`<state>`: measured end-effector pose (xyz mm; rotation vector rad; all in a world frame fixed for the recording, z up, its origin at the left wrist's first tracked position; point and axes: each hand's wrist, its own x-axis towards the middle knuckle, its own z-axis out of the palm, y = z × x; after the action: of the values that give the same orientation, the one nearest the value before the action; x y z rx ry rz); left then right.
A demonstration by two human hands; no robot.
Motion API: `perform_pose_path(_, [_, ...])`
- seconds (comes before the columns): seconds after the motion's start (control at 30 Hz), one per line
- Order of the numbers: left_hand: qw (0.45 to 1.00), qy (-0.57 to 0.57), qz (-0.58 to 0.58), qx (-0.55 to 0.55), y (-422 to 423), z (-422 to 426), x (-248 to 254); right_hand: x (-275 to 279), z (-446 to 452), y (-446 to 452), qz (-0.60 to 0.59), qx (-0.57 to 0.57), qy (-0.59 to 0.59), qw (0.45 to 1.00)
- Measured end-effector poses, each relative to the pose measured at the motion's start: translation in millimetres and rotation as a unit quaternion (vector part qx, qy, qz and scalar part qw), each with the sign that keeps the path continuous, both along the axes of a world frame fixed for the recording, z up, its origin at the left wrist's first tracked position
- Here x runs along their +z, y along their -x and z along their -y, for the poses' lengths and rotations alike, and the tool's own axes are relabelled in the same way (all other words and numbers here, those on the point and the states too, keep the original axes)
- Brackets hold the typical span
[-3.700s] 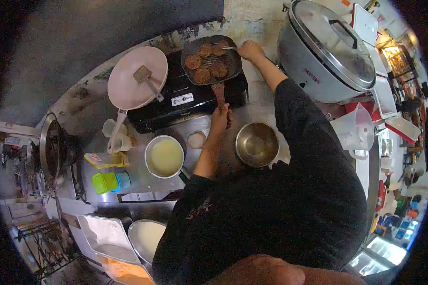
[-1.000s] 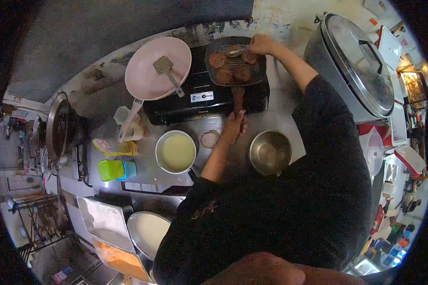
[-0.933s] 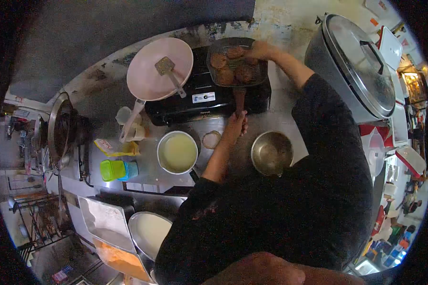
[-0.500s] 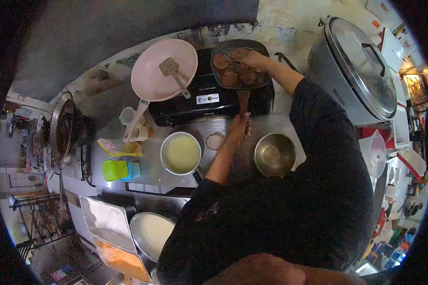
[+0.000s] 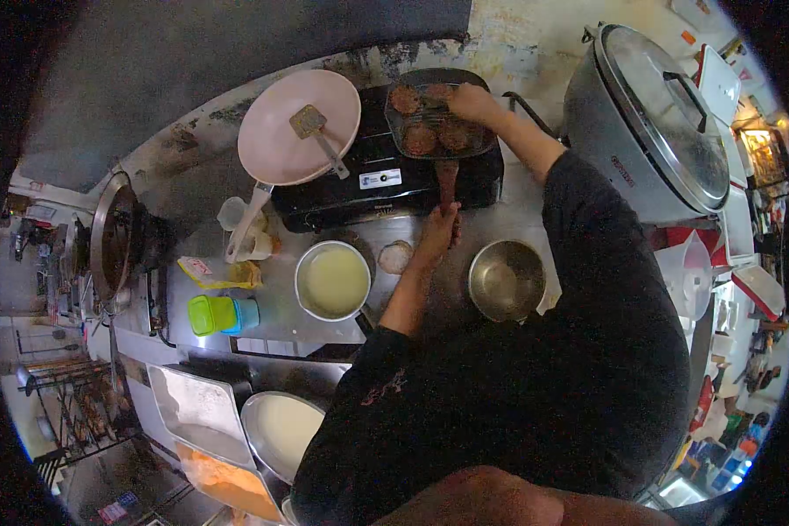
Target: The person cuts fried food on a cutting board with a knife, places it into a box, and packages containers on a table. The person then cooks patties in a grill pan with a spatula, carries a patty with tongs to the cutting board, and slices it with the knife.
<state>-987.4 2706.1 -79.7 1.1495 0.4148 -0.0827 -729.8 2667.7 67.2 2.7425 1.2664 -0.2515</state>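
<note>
A square dark grill pan sits on the right side of a black tabletop stove. Several browned round patties lie in it. My left hand is closed around the pan's brown handle, which points toward me. Over the pan's right side is my right hand, its fingers bent together and pointing down near the patties. What those fingertips hold, if anything, is hidden. A pink frying pan with a spatula in it rests on the stove's left side.
A pot of pale yellow liquid, a small round pale disc and a metal bowl stand on the counter. Green container at left. A large lidded cooker is at right. Trays sit lower left.
My right hand has shifted slightly right and up within the pan. The upper-left patty sits higher in the pan, apart from the lower one. My left hand stays on the handle.
</note>
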Motion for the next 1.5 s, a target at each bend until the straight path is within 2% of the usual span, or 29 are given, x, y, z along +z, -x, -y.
perform_pose_path(0.03, [1.0, -0.006, -0.014, -0.004, 1, -1, 3, -13, 1, 0, 0.002, 0.036, -0.155, 0.987])
perform_pose_path(0.1, [1.0, -0.011, -0.028, -0.008, 2, 0, 6, -52, -1, -9, 0.003, 0.07, -0.305, 0.95])
perform_pose_path(0.13, [1.0, -0.001, -0.02, -0.004, 2, 1, 7, -93, -5, -34, -0.032, 0.081, -0.212, 0.973])
perform_pose_path(0.2, [1.0, 0.009, -0.01, -0.002, 3, 1, 12, -109, -11, -46, -0.065, 0.091, -0.117, 0.987])
perform_pose_path(0.27, [1.0, 0.008, -0.014, -0.005, 6, 0, 23, -89, -29, -30, -0.01, 0.254, -0.004, 0.967])
perform_pose_path(0.33, [1.0, 0.011, -0.019, -0.018, 6, -2, 18, -61, -39, 5, 0.02, 0.215, 0.011, 0.976])
perform_pose_path(0.4, [0.999, 0.015, -0.026, -0.032, 6, -4, 11, -56, -48, 15, 0.049, 0.176, 0.026, 0.983])
perform_pose_path(0.5, [0.999, 0.03, -0.017, -0.041, 6, -4, 7, -75, -62, 12, -0.047, 0.098, -0.026, 0.994])
perform_pose_path(0.67, [0.999, 0.024, -0.015, -0.045, 2, -7, -7, -55, -69, 34, 0.019, -0.043, 0.019, 0.999])
perform_pose_path(0.77, [0.999, -0.005, -0.019, -0.042, 0, -7, -8, -40, -70, 45, 0.046, -0.089, 0.038, 0.994])
perform_pose_path(0.9, [0.998, 0.007, -0.039, -0.051, 2, -6, 3, -47, -57, 33, 0.029, -0.074, 0.032, 0.996])
perform_pose_path(1.0, [1.0, 0.008, 0.006, 0.001, 1, -1, -1, -27, -34, 34, -0.005, -0.141, 0.016, 0.99])
perform_pose_path(1.07, [0.998, -0.023, 0.051, -0.003, 0, -2, -11, -36, -12, 10, 0.029, -0.032, 0.019, 0.999])
perform_pose_path(1.1, [0.998, -0.022, 0.051, -0.003, 1, -2, -5, -33, -4, 9, 0.029, -0.032, 0.019, 0.999])
perform_pose_path(1.17, [1.0, 0.001, -0.024, -0.017, 4, -2, 8, -27, 10, 4, 0.044, -0.012, 0.014, 0.999])
perform_pose_path(1.3, [0.999, 0.007, -0.034, -0.031, 0, -3, 0, -21, 26, -8, 0.068, 0.022, 0.004, 0.997])
perform_pose_path(1.33, [0.999, 0.008, -0.032, -0.016, 0, -2, 2, -28, 26, -18, 0.029, -0.107, -0.125, 0.986])
perform_pose_path(1.37, [1.0, 0.009, -0.029, -0.002, 1, -1, 4, -35, 28, -28, -0.012, -0.234, -0.25, 0.939])
perform_pose_path(1.4, [1.0, 0.008, -0.029, -0.001, 1, -1, 3, -31, 30, -32, -0.012, -0.233, -0.251, 0.94])
perform_pose_path(1.47, [0.999, 0.023, -0.033, -0.02, 1, -2, 1, -20, 36, -43, -0.019, -0.141, -0.153, 0.978])
perform_pose_path(1.5, [0.999, 0.021, -0.034, -0.02, 2, -2, 4, -43, 36, -70, -0.02, -0.14, -0.155, 0.978])
